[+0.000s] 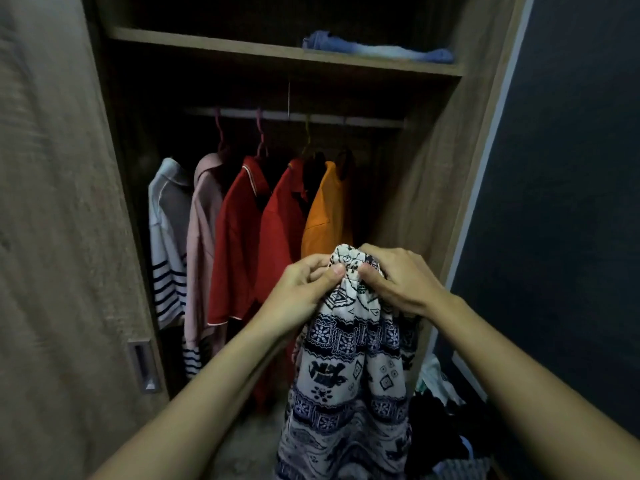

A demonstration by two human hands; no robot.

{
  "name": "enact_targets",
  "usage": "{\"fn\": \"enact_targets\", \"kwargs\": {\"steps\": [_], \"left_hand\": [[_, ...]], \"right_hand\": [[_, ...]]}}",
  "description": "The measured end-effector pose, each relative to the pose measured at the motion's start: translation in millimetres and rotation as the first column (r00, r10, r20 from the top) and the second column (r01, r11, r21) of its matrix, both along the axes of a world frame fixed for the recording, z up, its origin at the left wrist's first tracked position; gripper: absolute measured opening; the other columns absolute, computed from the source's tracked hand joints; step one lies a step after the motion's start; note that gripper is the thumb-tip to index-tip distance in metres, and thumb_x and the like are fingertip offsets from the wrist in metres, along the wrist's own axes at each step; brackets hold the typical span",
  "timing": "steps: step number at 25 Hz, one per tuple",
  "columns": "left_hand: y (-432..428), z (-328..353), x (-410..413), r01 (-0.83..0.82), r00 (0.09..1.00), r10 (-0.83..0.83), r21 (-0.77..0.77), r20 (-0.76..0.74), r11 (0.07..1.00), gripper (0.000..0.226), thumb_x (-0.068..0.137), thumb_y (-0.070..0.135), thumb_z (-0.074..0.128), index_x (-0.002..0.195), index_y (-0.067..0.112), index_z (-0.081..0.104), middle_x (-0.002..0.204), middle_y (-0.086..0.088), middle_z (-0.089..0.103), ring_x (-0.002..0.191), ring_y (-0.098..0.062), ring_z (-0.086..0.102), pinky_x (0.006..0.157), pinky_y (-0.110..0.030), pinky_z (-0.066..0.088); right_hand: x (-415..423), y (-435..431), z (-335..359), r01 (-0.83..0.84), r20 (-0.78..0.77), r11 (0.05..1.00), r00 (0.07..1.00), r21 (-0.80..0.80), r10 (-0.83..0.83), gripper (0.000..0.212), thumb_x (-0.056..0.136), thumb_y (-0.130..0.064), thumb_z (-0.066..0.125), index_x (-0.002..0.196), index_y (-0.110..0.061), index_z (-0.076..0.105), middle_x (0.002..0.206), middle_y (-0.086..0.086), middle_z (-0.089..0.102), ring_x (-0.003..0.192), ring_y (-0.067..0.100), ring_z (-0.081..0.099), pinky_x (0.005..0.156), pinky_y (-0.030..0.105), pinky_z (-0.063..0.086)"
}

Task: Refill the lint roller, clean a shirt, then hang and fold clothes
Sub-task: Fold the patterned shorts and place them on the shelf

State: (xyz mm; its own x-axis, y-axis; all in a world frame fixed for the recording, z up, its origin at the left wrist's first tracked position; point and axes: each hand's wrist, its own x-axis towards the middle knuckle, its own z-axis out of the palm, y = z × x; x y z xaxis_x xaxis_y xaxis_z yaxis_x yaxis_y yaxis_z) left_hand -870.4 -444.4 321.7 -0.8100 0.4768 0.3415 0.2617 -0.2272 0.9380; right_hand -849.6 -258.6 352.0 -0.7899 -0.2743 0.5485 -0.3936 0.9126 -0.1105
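Both hands, left (304, 285) and right (394, 278), pinch the patterned garment (349, 358) by its gathered top edge, thumbs nearly together, before the open wardrobe (429, 188); room remains right of the orange shirt (325, 209).

wardrobe shelf (207, 46) w/ folded blue jeans (377, 49) at rt end; rail (363, 121) below w/ hung shirts (239, 237)

Matt wood-grain wardrobe (433, 188), soft cloth shirts (242, 220) inside.
The printed garment (349, 358) is thin, crumpled cloth; the rail (277, 116) looks smooth, the door handle (143, 365) metallic.
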Motion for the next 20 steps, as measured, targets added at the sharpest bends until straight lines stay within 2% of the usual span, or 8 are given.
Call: {"fn": "enact_targets", "kwargs": {"steps": [4,6,8,10,13,16,18,20], "left_hand": [[-2,-6,-6,-0.125,0.983,0.123,-0.009,-0.137,0.992,0.022,0.091,0.017,0.057,0.112,0.009,0.059,0.099,-0.004,0.069,0.085,-0.007,0.069,0.072,-0.018,0.053],[-2,-12,-11,-0.259,0.942,0.247,-0.025,-0.226,0.965,0.026,0.09,0.026,0.061,0.113,0.015,0.06,0.103,0.003,0.069,0.091,-0.007,0.067,0.078,-0.019,0.052],[-1,-17,-14,-0.413,0.863,0.375,-0.048,-0.338,0.909,0.031,0.085,0.039,0.064,0.11,0.021,0.062,0.099,0.012,0.069,0.092,-0.004,0.066,0.081,-0.018,0.051],[1,-21,-14,-0.496,0.816,0.452,-0.035,-0.359,0.868,0.024,0.084,0.039,0.064,0.105,0.027,0.061,0.09,0.015,0.069,0.085,-0.003,0.066,0.075,-0.017,0.051],[0,-27,-13,-0.537,0.795,0.514,0.019,-0.323,0.843,0.019,0.084,0.04,0.063,0.089,0.036,0.046,0.067,0.011,0.061,0.058,-0.004,0.057,0.055,-0.023,0.045],[-12,-42,-14,-0.459,0.828,0.414,-0.032,-0.379,0.888,0.022,0.084,0.033,0.064,0.083,0.028,0.043,0.061,0.011,0.049,0.052,0.003,0.044,0.05,-0.013,0.035],[-23,-63,-16,-0.333,0.887,0.267,-0.122,-0.377,0.935,0.021,0.079,0.034,0.069,0.087,0.026,0.05,0.072,0.016,0.062,0.065,0.007,0.054,0.062,-0.01,0.042],[-31,-83,-18,-0.203,0.933,0.11,-0.248,-0.343,0.947,0.019,0.078,0.033,0.072,0.095,0.032,0.063,0.093,0.021,0.069,0.089,0.006,0.062,0.082,-0.017,0.05]], "right_hand": [[-6,4,5,-0.046,0.068,0.998,0.997,-0.031,0.048,0.057,0.075,-0.079,0.028,0.083,-0.03,0.055,0.08,-0.014,0.06,0.075,0.007,0.058,0.068,0.033,0.049],[-10,4,8,-0.084,0.104,0.996,0.991,0.025,0.081,0.054,0.081,-0.071,0.036,0.09,-0.021,0.056,0.086,-0.008,0.058,0.078,0.009,0.056,0.07,0.033,0.048],[-12,0,6,-0.105,0.189,0.994,0.976,-0.017,0.107,0.044,0.088,-0.059,0.042,0.099,-0.018,0.054,0.093,-0.006,0.057,0.082,0.011,0.055,0.074,0.036,0.048],[-12,-6,-3,-0.082,0.247,0.991,0.963,-0.103,0.106,0.039,0.091,-0.053,0.04,0.108,-0.02,0.051,0.1,-0.006,0.06,0.089,0.012,0.057,0.079,0.041,0.048],[-13,-16,-19,-0.025,0.175,0.994,0.984,-0.106,0.043,0.046,0.089,-0.059,0.028,0.112,-0.026,0.05,0.104,-0.01,0.061,0.092,0.011,0.058,0.077,0.036,0.045],[-14,-22,-14,-0.006,0.088,0.998,0.996,0.066,0.001,0.054,0.087,-0.066,0.025,0.104,-0.024,0.053,0.099,-0.012,0.06,0.085,0.006,0.054,0.063,0.02,0.034],[-16,-22,-7,-0.011,0.083,0.988,0.997,0.154,-0.002,0.05,0.088,-0.062,0.032,0.106,-0.021,0.055,0.101,-0.013,0.06,0.086,0.005,0.054,0.06,0.011,0.027],[-17,-20,1,-0.006,0.017,0.979,1.0,0.205,0.003,0.05,0.088,-0.062,0.029,0.108,-0.023,0.055,0.107,-0.01,0.062,0.094,0.011,0.06,0.062,0.019,0.031]]}}
